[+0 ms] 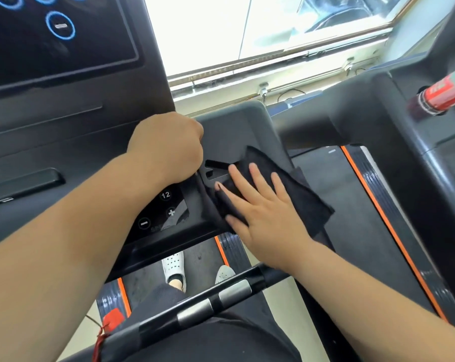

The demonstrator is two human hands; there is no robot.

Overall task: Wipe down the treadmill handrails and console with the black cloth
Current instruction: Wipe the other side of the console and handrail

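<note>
The right hand [260, 205] lies flat with fingers straight and spread, pressing the black cloth [297, 186] onto the console tray [236, 126] just right of the speed keypad [166, 207]. The cloth is soft and partly folded. Its long axis slants away from the keypad, directly under that palm. Above the keypad the left hand [166, 147] is curled, and I cannot tell what it grips.

Two hands [166, 150] [263, 207], one black cloth [307, 194], two white shoes [174, 265] [224, 274], one bottle [435, 97].

Black cloth [286, 189], orange-edged belt [393, 226].
</note>
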